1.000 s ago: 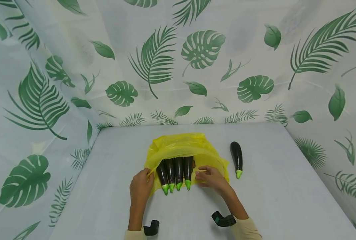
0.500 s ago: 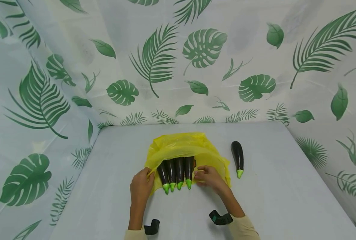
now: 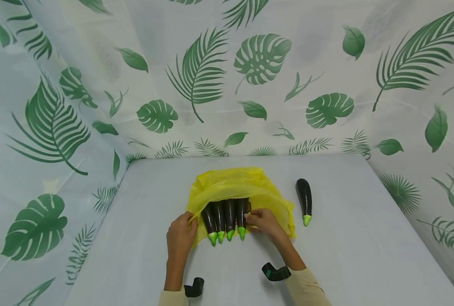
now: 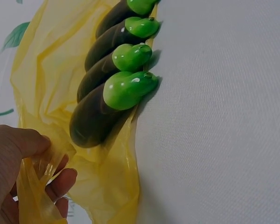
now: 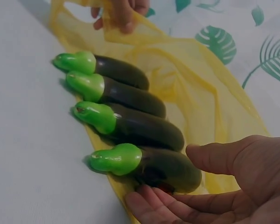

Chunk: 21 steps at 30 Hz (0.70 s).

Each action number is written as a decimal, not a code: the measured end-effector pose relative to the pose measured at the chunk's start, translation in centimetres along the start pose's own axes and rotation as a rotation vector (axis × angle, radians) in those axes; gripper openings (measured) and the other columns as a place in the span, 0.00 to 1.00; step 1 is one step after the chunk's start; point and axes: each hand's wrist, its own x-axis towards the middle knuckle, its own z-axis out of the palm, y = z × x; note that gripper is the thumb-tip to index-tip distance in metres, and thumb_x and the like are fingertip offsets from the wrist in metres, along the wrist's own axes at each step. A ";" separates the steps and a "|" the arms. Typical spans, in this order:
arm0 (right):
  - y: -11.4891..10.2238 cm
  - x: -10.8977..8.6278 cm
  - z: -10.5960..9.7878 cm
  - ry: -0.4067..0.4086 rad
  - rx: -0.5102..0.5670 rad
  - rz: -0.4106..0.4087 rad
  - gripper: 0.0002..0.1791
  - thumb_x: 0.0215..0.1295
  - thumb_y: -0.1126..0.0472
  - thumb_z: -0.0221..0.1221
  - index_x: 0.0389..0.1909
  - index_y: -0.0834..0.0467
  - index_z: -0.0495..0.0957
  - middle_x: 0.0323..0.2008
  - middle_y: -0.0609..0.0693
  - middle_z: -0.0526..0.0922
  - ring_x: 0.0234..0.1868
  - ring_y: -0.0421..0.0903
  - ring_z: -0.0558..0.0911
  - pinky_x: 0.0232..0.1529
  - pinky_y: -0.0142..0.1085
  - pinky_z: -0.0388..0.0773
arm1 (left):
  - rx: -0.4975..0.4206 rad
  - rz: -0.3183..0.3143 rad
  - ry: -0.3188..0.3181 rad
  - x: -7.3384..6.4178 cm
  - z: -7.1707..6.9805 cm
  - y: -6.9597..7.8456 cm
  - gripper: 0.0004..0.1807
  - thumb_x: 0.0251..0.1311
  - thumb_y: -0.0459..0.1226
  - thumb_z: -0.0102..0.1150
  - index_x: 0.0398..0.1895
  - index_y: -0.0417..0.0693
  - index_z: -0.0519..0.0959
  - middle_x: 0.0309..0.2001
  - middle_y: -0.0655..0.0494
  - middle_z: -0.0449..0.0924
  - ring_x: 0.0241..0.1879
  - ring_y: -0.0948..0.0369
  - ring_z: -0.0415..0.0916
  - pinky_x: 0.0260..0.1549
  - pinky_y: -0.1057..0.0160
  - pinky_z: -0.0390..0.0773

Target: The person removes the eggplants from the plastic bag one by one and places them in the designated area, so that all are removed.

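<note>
Several dark eggplants [image 3: 230, 212] with green stem ends lie side by side in the mouth of a yellow plastic bag [image 3: 227, 180], their green ends toward the person. My left hand [image 3: 182, 231] pinches the bag's left edge; in the left wrist view the thumb [image 4: 35, 142] presses the film against the fingers. My right hand [image 3: 265, 223] is at the rightmost eggplant [image 5: 170, 170], inside the bag's right side. Its thumb lies by the eggplant's upper side and its extended fingers along the near side, a gap between them.
Another eggplant [image 3: 304, 199] lies alone on the white table [image 3: 349, 238], right of the bag. A small reddish patch [image 3: 249, 207] shows beside the rightmost bagged eggplant. Leaf-printed cloth [image 3: 211, 85] hangs behind and at the sides.
My right hand has moved slightly left, from beside the rightmost eggplant to right at it. My left hand keeps its pinch on the bag; the eggplants stay in place.
</note>
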 end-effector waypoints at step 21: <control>-0.3 1.0 1.7 0.121 -0.194 -0.042 0.18 0.59 0.56 0.67 0.22 0.58 0.68 0.14 0.44 0.61 0.16 0.40 0.64 0.19 0.32 0.65 | 0.003 -0.015 -0.015 0.1 0.2 0.0 0.08 0.60 0.38 0.64 0.37 0.43 0.83 0.31 0.53 0.84 0.25 0.63 0.75 0.26 0.62 0.75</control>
